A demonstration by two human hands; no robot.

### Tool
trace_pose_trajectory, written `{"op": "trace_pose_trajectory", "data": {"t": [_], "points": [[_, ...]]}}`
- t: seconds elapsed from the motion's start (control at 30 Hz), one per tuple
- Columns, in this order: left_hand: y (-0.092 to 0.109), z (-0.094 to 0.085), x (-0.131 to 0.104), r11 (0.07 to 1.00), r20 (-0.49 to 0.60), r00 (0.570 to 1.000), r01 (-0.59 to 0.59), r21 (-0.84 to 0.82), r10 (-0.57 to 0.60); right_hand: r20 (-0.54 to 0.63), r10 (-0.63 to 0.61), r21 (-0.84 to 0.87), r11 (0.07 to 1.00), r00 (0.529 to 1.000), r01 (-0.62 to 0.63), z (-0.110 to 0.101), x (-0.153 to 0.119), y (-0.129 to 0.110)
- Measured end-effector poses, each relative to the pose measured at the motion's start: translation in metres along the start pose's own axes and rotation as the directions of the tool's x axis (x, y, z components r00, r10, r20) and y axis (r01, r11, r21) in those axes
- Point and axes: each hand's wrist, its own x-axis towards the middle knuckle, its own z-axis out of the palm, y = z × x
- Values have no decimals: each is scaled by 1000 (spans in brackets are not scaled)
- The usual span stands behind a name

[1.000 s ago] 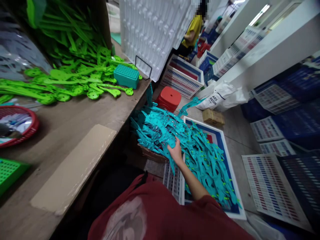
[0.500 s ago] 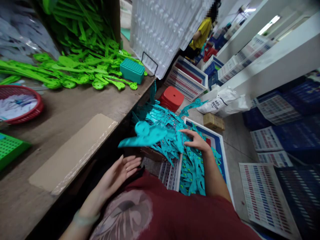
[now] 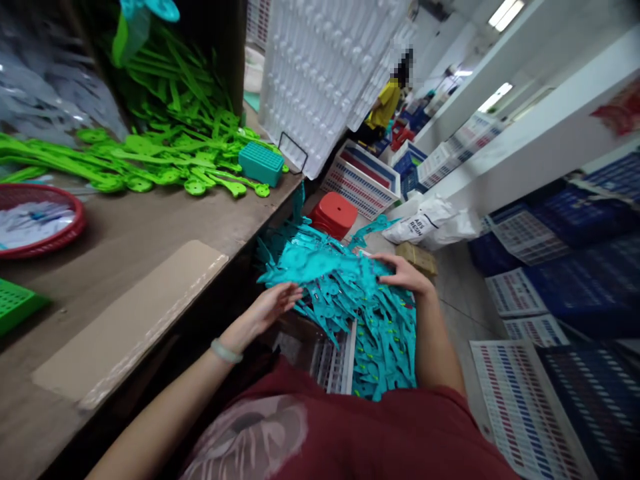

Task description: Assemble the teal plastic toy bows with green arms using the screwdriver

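Long, flat turquoise plastic parts (image 3: 330,300) lie in a tangled heap in front of me, beside the bench. Over the heap stretches one motion-blurred turquoise plastic part (image 3: 315,265). Its right end is between the thumb and fingers of my right hand (image 3: 403,275), which is closed on it as far as the blur lets me see. My left hand (image 3: 275,305) is at the near left side of that part, fingers stretched and slightly curled, holding nothing. More turquoise parts with small yellow-green spots (image 3: 383,353) fill the crate under my right forearm.
The bench (image 3: 165,220) on my left bears bright green parts (image 3: 165,157), a teal block (image 3: 261,164), a red basket (image 3: 75,233) and a cardboard piece (image 3: 135,320). A red stool (image 3: 335,212), white sacks (image 3: 425,223) and stacked crates (image 3: 525,387) stand around. A person in yellow (image 3: 385,107) is farther back.
The blurred turquoise part has come down closer to the heap. My left hand has moved up and right toward it. My view has shifted slightly; a turquoise piece now shows at the top left.
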Motion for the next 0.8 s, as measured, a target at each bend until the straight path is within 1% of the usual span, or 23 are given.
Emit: {"op": "trace_pose_trajectory", "data": {"t": [0.07, 0.13, 0.17, 0.23, 0.3, 0.33, 0.37, 0.4, 0.43, 0.47, 0.5, 0.53, 0.57, 0.6, 0.67, 0.73, 0.8], "points": [[-21, -7, 2, 997, -31, 997, 70, 15, -69, -164, 24, 37, 999, 986, -18, -27, -5, 21], [-36, -7, 0, 992, -33, 992, 124, 15, -124, -277, 27, 49, 999, 960, -14, -53, -14, 34], [-41, -5, -2, 990, -25, 989, 144, 10, -143, -321, 24, 56, 998, 947, -7, -65, -18, 37], [-42, 3, -6, 985, 10, 985, 171, -4, -170, -373, 11, 68, 998, 928, 15, -83, -21, 34], [-36, 15, -7, 983, 67, 981, 182, -19, -181, -375, -17, 50, 998, 927, 38, -91, -15, 23], [-32, 21, -6, 983, 97, 979, 181, -25, -178, -338, -38, 15, 999, 940, 46, -90, -9, 15], [-28, 28, -5, 984, 121, 978, 177, -29, -172, -270, -61, -36, 998, 961, 53, -86, 0, 6], [-25, 33, -3, 985, 139, 977, 170, -32, -164, -171, -78, -95, 993, 982, 62, -79, 11, -2], [-22, 37, -2, 986, 147, 977, 164, -33, -157, -45, -83, -151, 986, 995, 76, -71, 22, -10], [-21, 40, -1, 987, 146, 977, 159, -32, -153, 66, -80, -188, 978, 995, 91, -63, 34, -16], [-22, 41, -1, 987, 138, 979, 158, -30, -152, 152, -71, -200, 975, 986, 101, -55, 45, -20], [-24, 40, -1, 987, 126, 980, 160, -28, -156, 198, -67, -201, 974, 978, 108, -50, 54, -22], [-28, 37, -2, 986, 110, 981, 166, -27, -163, 209, -70, -194, 975, 975, 111, -48, 60, -22], [-32, 33, -4, 984, 94, 981, 175, -27, -171, 192, -78, -185, 976, 978, 114, -50, 64, -21], [-42, 25, -7, 981, 63, 980, 191, -36, -189, 93, -111, -167, 978, 989, 125, -66, 65, -18], [-51, 18, -10, 978, 42, 979, 200, -53, -198, -47, -147, -145, 980, 988, 139, -93, 61, -15], [-56, 16, -12, 977, 43, 979, 203, -70, -200, -187, -174, -118, 981, 967, 154, -122, 55, -18]]}}
